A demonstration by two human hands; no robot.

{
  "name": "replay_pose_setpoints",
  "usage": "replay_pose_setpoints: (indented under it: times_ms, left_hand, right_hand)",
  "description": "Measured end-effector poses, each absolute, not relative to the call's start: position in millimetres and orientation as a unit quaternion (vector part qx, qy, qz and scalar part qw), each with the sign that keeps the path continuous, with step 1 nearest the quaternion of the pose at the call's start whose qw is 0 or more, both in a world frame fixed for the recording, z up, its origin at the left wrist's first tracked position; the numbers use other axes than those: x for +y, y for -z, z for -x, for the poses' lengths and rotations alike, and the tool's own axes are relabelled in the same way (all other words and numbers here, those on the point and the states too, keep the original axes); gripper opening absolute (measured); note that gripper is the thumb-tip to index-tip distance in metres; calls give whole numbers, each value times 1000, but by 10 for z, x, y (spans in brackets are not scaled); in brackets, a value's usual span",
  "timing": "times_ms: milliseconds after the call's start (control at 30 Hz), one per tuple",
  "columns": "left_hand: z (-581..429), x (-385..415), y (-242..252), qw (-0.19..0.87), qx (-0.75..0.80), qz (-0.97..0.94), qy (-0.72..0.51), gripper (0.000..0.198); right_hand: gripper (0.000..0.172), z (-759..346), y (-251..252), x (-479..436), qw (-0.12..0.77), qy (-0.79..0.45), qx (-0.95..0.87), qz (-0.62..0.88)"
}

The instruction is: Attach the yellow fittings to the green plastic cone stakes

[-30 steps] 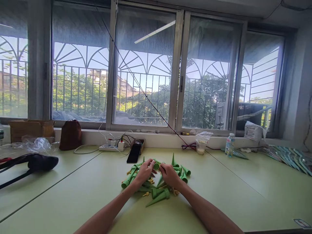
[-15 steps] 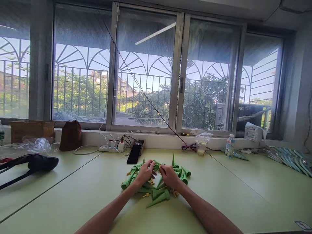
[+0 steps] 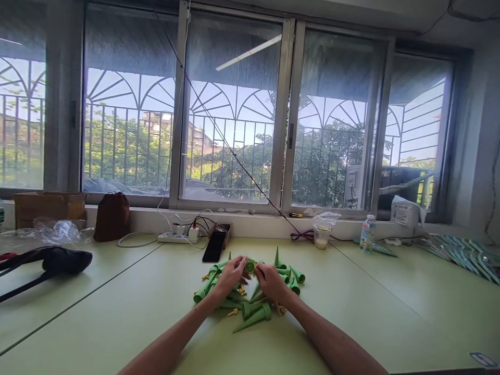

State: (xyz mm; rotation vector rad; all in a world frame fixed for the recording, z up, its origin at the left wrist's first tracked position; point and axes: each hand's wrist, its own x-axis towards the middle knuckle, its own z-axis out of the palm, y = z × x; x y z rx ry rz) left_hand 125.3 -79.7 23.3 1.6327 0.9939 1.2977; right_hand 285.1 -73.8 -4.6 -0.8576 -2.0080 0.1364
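- From where I stand, the green piece (image 3: pixel 250 266) being handled is off the table, to the right of the black phone (image 3: pixel 213 247) and nearer the person, its round end turned back toward them.
- It's a small part between two hands, so I'd worry most about a slip: if one hand pushes off line while the other eases its hold, it could drop among the green cones (image 3: pixel 255 319) spread right of the phone and toward the person.
- The upright cone (image 3: pixel 277 258), right of the phone, looks easy to tip; a sideways swing of the right knuckles might do it.
- Loose yellow pieces (image 3: pixel 233 312), on the person's side of the phone, could be swept away by a dragging wrist.
- The left hand (image 3: pixel 232 273), just right of the phone and nearer the person, has thumb and fingers curled around the green piece, its back mostly up.
- The right hand (image 3: pixel 270 278), farther right of the phone, is bunched, fingertips pinching the piece's right edge; whether a yellow part sits between them too I can't tell.
- Both forearms reach forward over the table (image 3: pixel 136 307), converging on the person's side of the phone.
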Motion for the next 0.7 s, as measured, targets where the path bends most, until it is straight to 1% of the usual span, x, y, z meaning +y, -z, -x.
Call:
replay_pose_setpoints:
  times_ms: [167, 467, 700]
  left_hand:
    - [-1226, -840, -280, 416, 391, -647, -505, 50]
    - [-1136, -941, -406, 401, 359, -688, -487, 41]
    - [-1143, -860, -350, 350, 349, -728, -475, 39]
  right_hand:
    - [30, -2853, 65, -708, 465, -52, -813, 346]
    - [27, -2883, 58, -709, 471, -56, -814, 337]
    - [27, -2901, 82, -689, 464, -62, -814, 345]
